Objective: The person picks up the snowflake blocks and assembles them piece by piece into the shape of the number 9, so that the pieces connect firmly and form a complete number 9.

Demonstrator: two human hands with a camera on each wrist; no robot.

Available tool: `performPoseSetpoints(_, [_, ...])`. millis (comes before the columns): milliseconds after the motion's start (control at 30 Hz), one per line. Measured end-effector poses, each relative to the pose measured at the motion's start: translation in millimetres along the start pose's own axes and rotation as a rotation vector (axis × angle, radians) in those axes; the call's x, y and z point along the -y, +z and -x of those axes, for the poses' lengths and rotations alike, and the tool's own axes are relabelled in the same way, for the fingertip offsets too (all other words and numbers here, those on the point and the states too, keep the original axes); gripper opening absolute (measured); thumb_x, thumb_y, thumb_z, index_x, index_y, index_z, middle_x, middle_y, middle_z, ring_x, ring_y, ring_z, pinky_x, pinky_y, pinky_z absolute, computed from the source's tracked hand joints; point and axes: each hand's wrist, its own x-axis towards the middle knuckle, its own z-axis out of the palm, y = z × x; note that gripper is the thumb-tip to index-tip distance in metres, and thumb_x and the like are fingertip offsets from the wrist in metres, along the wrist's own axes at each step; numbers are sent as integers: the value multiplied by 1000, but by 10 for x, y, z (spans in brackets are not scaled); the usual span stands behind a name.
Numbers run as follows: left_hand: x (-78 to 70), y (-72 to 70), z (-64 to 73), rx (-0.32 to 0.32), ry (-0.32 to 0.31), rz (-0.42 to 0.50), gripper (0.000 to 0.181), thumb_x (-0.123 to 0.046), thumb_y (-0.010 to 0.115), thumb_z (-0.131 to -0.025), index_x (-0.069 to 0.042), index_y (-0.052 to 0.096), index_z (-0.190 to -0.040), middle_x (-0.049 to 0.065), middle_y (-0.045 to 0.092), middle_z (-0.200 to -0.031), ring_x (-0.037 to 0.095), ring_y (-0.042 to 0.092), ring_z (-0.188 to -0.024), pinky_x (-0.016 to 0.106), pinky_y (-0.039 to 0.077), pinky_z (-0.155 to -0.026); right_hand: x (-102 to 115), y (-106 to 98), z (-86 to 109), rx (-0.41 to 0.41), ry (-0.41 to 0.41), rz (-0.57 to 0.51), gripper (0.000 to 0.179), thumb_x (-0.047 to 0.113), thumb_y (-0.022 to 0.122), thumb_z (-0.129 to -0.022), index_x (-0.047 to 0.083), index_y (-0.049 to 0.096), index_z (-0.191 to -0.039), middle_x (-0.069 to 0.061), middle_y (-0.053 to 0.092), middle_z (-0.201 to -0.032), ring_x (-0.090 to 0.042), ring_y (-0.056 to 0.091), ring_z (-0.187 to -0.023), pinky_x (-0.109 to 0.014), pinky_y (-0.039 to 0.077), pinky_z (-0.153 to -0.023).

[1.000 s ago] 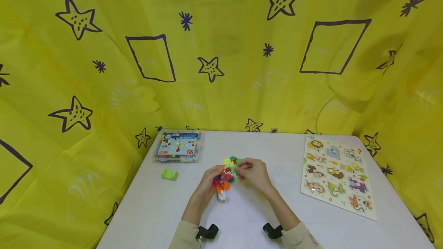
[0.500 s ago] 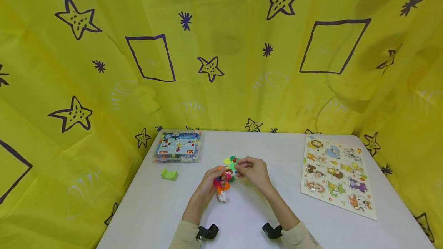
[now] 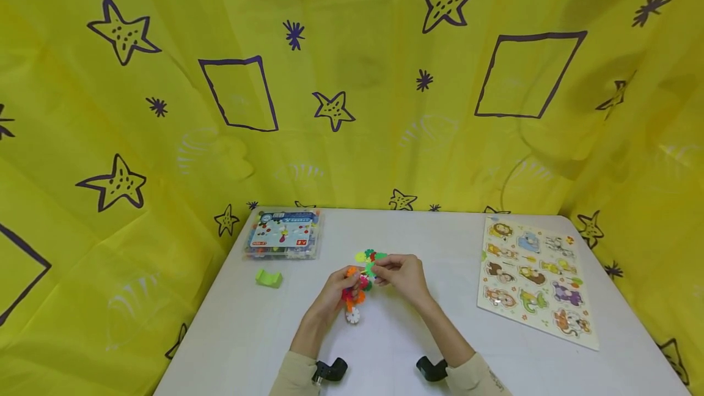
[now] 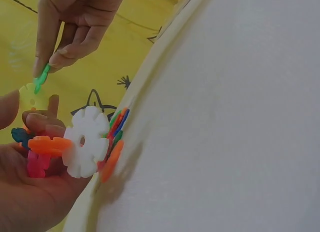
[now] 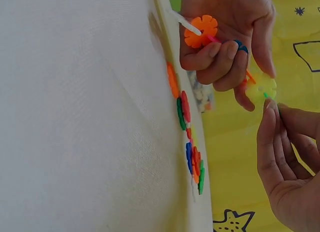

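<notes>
My left hand (image 3: 332,291) grips a chain of joined plastic snowflake discs. In the left wrist view a white disc (image 4: 87,142) stands at its near end, slotted to an orange disc (image 4: 50,146). Pink (image 4: 38,164) and teal discs (image 4: 21,137) sit further in, partly covered by the curled fingers. A pale yellow disc (image 5: 262,87) shows between left thumb and fingers in the right wrist view. My right hand (image 3: 404,275) pinches a green disc (image 4: 41,79), edge-on at the yellow disc's rim.
Loose snowflake discs (image 5: 185,106) in several colours lie on the white table (image 3: 418,347) behind the hands. A clear box of discs (image 3: 283,234) stands back left, with a light green block (image 3: 269,278) before it. An animal puzzle board (image 3: 536,280) lies at right.
The left hand has turned slightly with its chain of discs, and its fingertips have come nearer the right hand. The right hand, still pinching the green disc, has shifted only a little.
</notes>
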Motion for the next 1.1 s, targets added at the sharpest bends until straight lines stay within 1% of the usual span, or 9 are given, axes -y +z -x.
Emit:
performPoseSetpoints(167, [13,-6,4,11,18,-9,30,-19,50,-110,2,57,-129,-2,49,-83,12,45,-72,23,41,-66,-11,9,2,2,-6,5,12,1,81,-89,-7,78,-97,-27,75,-88,-43,74,-71,-50,61,-68])
performPoseSetpoints(267, [6,-10,7,9,29,6,27,-21,50,-111,-1,58,-127,-1,52,-85,12,47,-74,23,43,-68,-26,0,-22,11,-22,-11,12,2,78,-92,-7,78,-100,-23,76,-85,-39,75,-70,-48,62,-67])
performPoseSetpoints(433, [-15,-9,5,-19,32,17,37,-26,51,-110,8,55,-125,1,57,-87,14,52,-77,25,46,-71,-63,-24,-80,1,-45,6,21,7,66,-103,-10,75,-111,-18,75,-80,-34,76,-70,-44,63,-66])
performPoseSetpoints(500, [-20,-9,-2,-29,27,15,40,-26,51,-110,10,54,-126,0,59,-88,14,53,-79,25,47,-73,-90,-40,-98,-28,-37,76,21,8,66,-102,-9,75,-110,-15,75,-81,-33,76,-70,-43,62,-65])
performPoseSetpoints(633, [-17,-14,-9,-44,17,25,38,-25,49,-111,9,56,-128,1,60,-91,15,55,-82,25,48,-77,-155,-66,-142,-54,-19,265,14,7,74,-96,-3,78,-105,-10,75,-85,-30,75,-68,-38,61,-60])
performPoseSetpoints(800, [-3,-13,-6,-42,10,60,35,-24,47,-112,7,55,-128,3,59,-94,15,55,-83,25,51,-77,-248,-78,-237,0,11,429,14,8,73,-96,2,78,-107,-5,73,-86,-21,69,-61,-31,54,-53])
performPoseSetpoints(867, [-2,-16,-2,-35,10,75,35,-24,46,-112,7,54,-128,3,59,-94,14,55,-83,25,50,-76,-280,-67,-284,38,19,514,14,11,75,-95,5,79,-108,-3,71,-85,-16,65,-63,-30,52,-55])
performPoseSetpoints(967, [0,-17,-4,-28,10,108,33,-23,45,-112,6,53,-126,3,56,-93,13,52,-81,24,49,-74,-318,-40,-343,81,-8,676,19,17,81,-92,9,80,-109,-2,69,-88,-15,61,-73,-32,51,-62])
performPoseSetpoints(1100, [5,-15,-18,-18,9,142,27,-24,46,-112,0,53,-121,1,50,-87,13,47,-77,24,45,-70,-319,-9,-373,79,-66,819,25,19,90,-82,13,82,-105,-5,64,-90,-20,58,-83,-39,51,-68])
